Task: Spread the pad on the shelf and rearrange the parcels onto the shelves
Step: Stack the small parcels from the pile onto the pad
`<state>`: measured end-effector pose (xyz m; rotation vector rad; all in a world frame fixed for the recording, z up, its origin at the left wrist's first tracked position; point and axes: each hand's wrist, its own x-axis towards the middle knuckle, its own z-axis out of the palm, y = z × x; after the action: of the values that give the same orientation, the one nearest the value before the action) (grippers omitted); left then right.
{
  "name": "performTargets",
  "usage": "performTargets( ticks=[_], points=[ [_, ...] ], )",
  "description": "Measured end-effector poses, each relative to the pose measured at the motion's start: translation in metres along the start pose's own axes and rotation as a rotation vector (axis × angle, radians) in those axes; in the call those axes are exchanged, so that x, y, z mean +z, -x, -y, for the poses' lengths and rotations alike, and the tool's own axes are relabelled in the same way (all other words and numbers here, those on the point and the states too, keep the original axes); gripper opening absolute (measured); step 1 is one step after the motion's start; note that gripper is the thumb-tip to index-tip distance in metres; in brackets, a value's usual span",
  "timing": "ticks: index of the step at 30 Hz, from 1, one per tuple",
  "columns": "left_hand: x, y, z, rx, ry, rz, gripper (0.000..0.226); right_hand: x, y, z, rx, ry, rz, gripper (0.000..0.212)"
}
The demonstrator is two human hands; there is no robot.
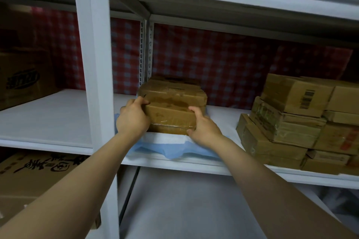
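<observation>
A brown taped cardboard parcel (171, 115) sits on a blue and white pad (165, 146) spread on the middle white shelf (219, 120). My left hand (133, 117) grips the parcel's left front corner, thumb on top. My right hand (204, 127) holds its right front corner, fingers curled over the edge. More brown parcels (172, 88) stand behind it, touching it. The pad's blue edge hangs crumpled over the shelf's front lip.
A stack of several cardboard parcels (303, 122) fills the right of the same shelf. A white upright post (95, 64) stands just left of my left hand. Large printed cartons (23, 79) sit in the left bay and another carton (37, 172) below. Red checked cloth (213, 64) hangs behind.
</observation>
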<state>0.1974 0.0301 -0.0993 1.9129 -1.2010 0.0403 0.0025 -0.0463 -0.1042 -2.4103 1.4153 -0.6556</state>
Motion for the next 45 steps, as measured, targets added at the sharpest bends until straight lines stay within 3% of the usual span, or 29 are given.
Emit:
performTargets(
  ticks=[4, 6, 9, 12, 14, 15, 18, 20, 23, 31, 36, 41, 45],
  points=[
    [-0.002, -0.002, -0.018, -0.039, -0.148, -0.055, 0.049, -0.008, 0.007, 0.001, 0.031, 0.007, 0.112, 0.086],
    [0.000, 0.000, -0.038, 0.002, -0.100, -0.123, 0.053, -0.021, 0.014, 0.000, 0.023, 0.044, 0.037, 0.086],
    [0.014, 0.009, -0.078, 0.096, 0.049, -0.187, 0.051, -0.051, 0.027, -0.008, -0.006, 0.032, -0.309, 0.067],
    [0.036, 0.018, -0.120, 0.160, 0.155, -0.126, 0.039, -0.086, 0.043, -0.023, -0.001, 0.079, -0.772, 0.051],
    [0.058, 0.020, -0.145, 0.186, 0.239, -0.047, 0.022, -0.116, 0.053, -0.038, 0.093, 0.139, -1.063, 0.054],
    [0.070, 0.021, -0.157, 0.199, 0.278, -0.012, 0.013, -0.132, 0.057, -0.049, 0.177, 0.183, -1.129, 0.060],
    [0.094, 0.030, -0.185, 0.201, 0.369, 0.061, 0.011, -0.168, 0.061, -0.083, 0.444, 0.309, -1.006, 0.087],
    [0.103, 0.037, -0.198, 0.200, 0.406, 0.093, 0.019, -0.176, 0.062, -0.099, 0.497, 0.357, -0.909, 0.088],
    [0.113, 0.045, -0.218, 0.173, 0.473, 0.183, 0.033, -0.171, 0.060, -0.109, 0.401, 0.308, -0.895, 0.079],
    [0.115, 0.055, -0.259, 0.007, 0.788, 0.590, 0.042, -0.164, 0.046, -0.104, 0.255, 0.223, -0.890, 0.081],
    [0.123, 0.049, -0.259, -0.043, 0.922, 0.546, 0.056, -0.163, 0.043, -0.105, 0.027, 0.178, -1.042, 0.080],
    [0.118, 0.028, -0.252, -0.282, 1.148, 0.450, 0.071, -0.166, 0.038, -0.110, -0.126, -0.033, -0.941, 0.084],
    [0.112, 0.020, -0.240, -0.244, 1.265, 0.485, 0.104, -0.155, 0.035, -0.119, -0.204, -0.122, -0.841, 0.087]
  ],
)
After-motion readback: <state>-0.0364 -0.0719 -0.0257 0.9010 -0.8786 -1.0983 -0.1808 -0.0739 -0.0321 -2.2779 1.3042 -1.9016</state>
